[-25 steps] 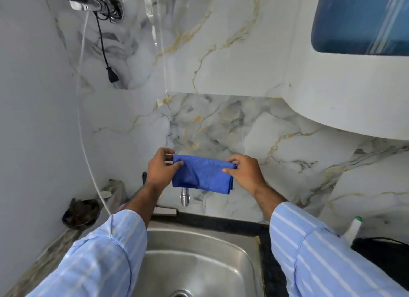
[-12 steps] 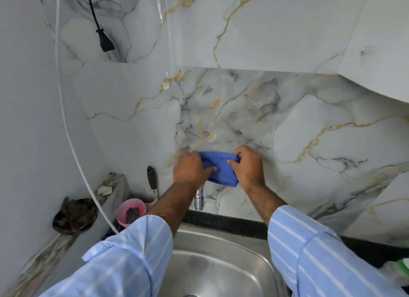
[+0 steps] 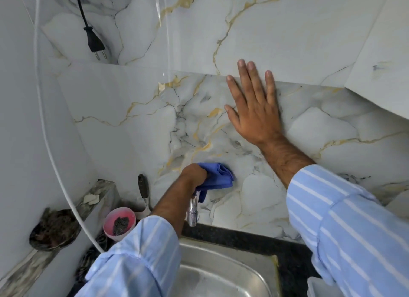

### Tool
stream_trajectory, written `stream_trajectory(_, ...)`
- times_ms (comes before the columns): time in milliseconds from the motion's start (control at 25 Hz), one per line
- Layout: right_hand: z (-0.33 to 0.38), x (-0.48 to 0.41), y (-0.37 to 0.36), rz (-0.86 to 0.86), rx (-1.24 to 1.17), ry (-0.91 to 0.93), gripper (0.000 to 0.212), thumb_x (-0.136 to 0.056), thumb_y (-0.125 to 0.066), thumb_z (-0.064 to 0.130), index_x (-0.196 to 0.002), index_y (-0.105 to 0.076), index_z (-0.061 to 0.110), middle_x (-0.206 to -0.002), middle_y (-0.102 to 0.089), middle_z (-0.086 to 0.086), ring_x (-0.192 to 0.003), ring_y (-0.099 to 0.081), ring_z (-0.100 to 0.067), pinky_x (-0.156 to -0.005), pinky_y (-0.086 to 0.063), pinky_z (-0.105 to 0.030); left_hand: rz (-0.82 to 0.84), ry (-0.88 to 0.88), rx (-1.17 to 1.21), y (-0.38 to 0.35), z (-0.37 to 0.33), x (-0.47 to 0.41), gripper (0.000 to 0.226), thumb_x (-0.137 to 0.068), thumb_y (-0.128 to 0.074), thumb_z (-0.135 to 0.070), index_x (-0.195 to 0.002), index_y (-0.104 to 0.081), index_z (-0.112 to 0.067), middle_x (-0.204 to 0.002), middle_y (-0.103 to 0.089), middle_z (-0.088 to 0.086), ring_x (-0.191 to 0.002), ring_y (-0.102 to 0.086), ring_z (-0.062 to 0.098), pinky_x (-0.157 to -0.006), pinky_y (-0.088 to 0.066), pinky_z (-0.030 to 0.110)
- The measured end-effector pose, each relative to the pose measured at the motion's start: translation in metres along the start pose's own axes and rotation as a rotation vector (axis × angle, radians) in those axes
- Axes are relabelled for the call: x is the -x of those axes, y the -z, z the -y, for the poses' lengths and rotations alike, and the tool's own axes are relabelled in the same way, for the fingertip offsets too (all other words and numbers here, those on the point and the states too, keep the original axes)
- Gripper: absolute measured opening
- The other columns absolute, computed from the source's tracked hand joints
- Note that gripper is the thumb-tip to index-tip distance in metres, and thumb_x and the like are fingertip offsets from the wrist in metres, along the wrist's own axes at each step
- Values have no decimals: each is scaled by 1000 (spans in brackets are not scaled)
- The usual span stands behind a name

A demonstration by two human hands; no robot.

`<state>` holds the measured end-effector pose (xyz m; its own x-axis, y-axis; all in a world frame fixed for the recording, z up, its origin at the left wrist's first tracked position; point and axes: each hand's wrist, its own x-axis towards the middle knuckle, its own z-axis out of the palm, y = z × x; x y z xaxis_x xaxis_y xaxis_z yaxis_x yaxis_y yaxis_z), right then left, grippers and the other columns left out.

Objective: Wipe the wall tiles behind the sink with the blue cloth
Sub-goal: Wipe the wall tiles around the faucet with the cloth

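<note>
Wiping the marble tiles low, just above the tap.

Beyond the sink [image 3: 221,272], the left hand [image 3: 194,175] is bunching the blue cloth [image 3: 218,177] tight against the wall tiles [image 3: 309,42]; up and right of it, the right hand [image 3: 254,111] is pressing flat and empty, fingers spread, likely bracing the reach.

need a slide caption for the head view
Left hand presses blue cloth to marble tiles; right hand braces flat above.
</note>
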<state>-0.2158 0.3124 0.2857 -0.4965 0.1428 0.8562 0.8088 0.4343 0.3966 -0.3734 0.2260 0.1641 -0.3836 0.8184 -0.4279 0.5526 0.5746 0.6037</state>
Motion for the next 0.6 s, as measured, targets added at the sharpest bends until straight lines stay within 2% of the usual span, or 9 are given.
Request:
stream_trajectory(80, -4, 4, -12, -36, 50, 24, 66, -113, -37, 48, -168, -28, 14, -173, -24, -18, -161, -27, -36, -130, -20, -62, 145, 3, 506, 8, 17, 4, 40, -96, -59, -25, -120, -61, 8, -105, -64, 23, -93, -61, 33, -78, -47, 40)
stream_trajectory(160, -2, 5, -19, -62, 26, 16, 67, -112, -36, 49, -169, -24, 15, -174, -22, -17, -162, -25, -35, -131, -15, -61, 139, -10, 605, 8, 24, 4, 31, -92, -63, -27, -108, -65, 0, -95, -66, 19, -82, -61, 30, -70, -47, 36)
stream_trajectory(240, -1, 5, -21, -68, 18, 7, 67, -112, -36, 49, -169, -24, 15, -174, -22, -17, -162, -25, -35, -131, -12, -59, -78, -24, 96, -9, 16, 1, 28, -91, -59, -29, -105, -66, -6, -92, -68, 15, -77, -62, 27, -67, -47, 32)
stream_trajectory(320, -2, 5, -22, -79, 12, 14, 67, -112, -37, 49, -168, -25, 16, -173, -23, -17, -162, -27, -34, -131, -11, -59, -208, 28, -293, -26, 2, 4, 27, -86, -61, -28, -108, -61, -11, -100, -69, 7, -89, -66, 25, -71, -46, 30)
stream_trajectory(400, -3, 6, -21, -88, 10, 21, 66, -112, -37, 48, -168, -27, 16, -173, -24, -17, -161, -28, -34, -132, -10, -58, -5, 136, -379, -31, -16, 1, 32, -84, -63, -29, -105, -54, -7, -109, -65, 8, -101, -65, 29, -83, -50, 35)
stream_trajectory(440, -2, 6, -21, -94, 7, 18, 65, -112, -38, 48, -168, -28, 16, -173, -25, -16, -161, -28, -34, -132, -9, -58, 144, 213, -371, -26, -25, -1, 34, -82, -63, -34, -99, -53, -5, -107, -63, 9, -97, -64, 31, -82, -52, 39)
stream_trajectory(480, -3, 6, -22, -101, 2, 16, 65, -112, -38, 48, -168, -28, 16, -173, -25, -16, -161, -28, -34, -132, -9, -57, 218, 282, -365, -22, -32, -3, 36, -79, -66, -40, -91, -53, -9, -99, -61, 9, -86, -63, 31, -72, -53, 39)
stream_trajectory(560, -4, 5, -21, -103, -8, 17, 65, -112, -38, 49, -168, -29, 16, -173, -26, -16, -161, -28, -33, -132, -9, -57, 202, 304, -396, -23, -38, -1, 35, -72, -72, -44, -84, -54, -16, -85, -58, 6, -69, -59, 27, -54, -48, 34)
stream_trajectory(600, -4, 5, -21, -105, -11, 21, 65, -112, -38, 49, -168, -29, 16, -173, -26, -16, -161, -28, -33, -132, -9, -57, 143, 261, -415, -26, -38, 5, 31, -71, -72, -40, -88, -58, -17, -85, -59, 4, -70, -60, 25, -56, -47, 32)
